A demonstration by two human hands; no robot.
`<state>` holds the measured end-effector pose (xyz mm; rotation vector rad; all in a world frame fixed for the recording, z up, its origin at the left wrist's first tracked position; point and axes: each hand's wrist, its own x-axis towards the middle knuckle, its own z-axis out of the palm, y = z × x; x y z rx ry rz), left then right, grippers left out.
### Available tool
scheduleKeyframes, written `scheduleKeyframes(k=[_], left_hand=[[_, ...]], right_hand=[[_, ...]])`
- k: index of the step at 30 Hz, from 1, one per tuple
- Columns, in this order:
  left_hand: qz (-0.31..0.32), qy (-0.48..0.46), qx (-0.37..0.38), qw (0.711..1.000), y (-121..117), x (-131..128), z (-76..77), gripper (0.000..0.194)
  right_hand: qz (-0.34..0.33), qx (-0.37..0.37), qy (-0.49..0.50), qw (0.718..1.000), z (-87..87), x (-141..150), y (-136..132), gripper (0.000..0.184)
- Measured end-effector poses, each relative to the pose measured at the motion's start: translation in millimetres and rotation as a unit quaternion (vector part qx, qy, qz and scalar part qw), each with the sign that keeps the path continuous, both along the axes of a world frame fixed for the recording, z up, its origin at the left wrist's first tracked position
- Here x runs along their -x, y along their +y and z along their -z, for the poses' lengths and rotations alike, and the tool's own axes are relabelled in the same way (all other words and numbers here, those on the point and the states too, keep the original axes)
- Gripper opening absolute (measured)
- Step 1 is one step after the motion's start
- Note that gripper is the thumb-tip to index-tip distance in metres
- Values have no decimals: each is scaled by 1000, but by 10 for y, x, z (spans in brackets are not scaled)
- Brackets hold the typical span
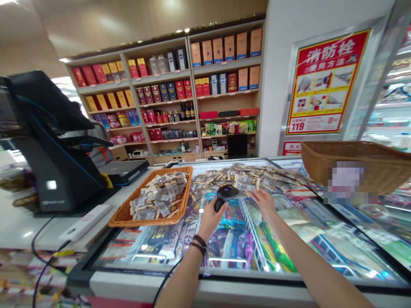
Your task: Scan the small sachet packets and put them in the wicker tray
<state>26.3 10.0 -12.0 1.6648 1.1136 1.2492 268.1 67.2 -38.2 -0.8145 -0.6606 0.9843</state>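
The hands are held apart: a black handheld barcode scanner [226, 193] is gripped in the left hand [212, 221], while the open right hand [263, 204] is reached forward, nearer the small foil packets [247, 182] strewn ahead across the glass freezer lid [349, 239], with more heaped leftward in a wicker tray [187, 192].

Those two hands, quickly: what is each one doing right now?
Left hand: closed around a black barcode scanner.
Right hand: open, holding nothing, next to small packets.

Wooden wall shelving [163, 98] at 12 o'clock, packed with boxes and bottles; red-and-yellow fire-hydrant poster [327, 83] on white pillar [272, 85] at 2 o'clock; black checkout terminal [45, 149] at 9 o'clock; glossy tan ceiling [128, 21] overhead.
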Motion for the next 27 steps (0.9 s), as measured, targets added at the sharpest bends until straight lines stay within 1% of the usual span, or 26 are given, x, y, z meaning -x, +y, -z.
scheduleKeyframes(k=[3, 7, 10, 13, 15, 17, 19, 21, 24, 27], left_hand=[[0, 10, -5, 1000, 3, 3, 13, 42], [-6, 0, -2, 1000, 11, 6, 22, 43], [-21, -11, 0, 1000, -2, 5, -4, 44], [-41, -43, 6, 998, -30, 23, -98, 46], [-62, -65, 7, 996, -45, 70, -201, 46], [-85, -79, 2, 993, -48, 169, -324, 47], [-110, -84, -10, 990, -42, 333, -449, 47], [-142, -83, -30, 986, -35, 563, -564, 48], [-211, -64, -67, 973, -39, 1002, -703, 49], [-275, -41, -84, 957, -82, 1495, -793, 50]], right_hand=[[3, 0, -1, 1000, 8, -3, 2, 45], [9, 1, 2, 1000, -12, 18, -9, 39], [28, 11, 19, 999, -34, 31, 7, 32], [57, 46, 49, 996, -14, 37, 98, 25], [59, 85, 73, 992, 23, 78, 209, 23], [54, 104, 100, 988, 58, 191, 343, 24], [39, 105, 125, 986, 63, 401, 476, 24], [15, 93, 142, 985, 20, 706, 593, 23], [-31, 75, 134, 988, -131, 1286, 729, 25], [-70, 50, 103, 991, -336, 1918, 821, 28]])
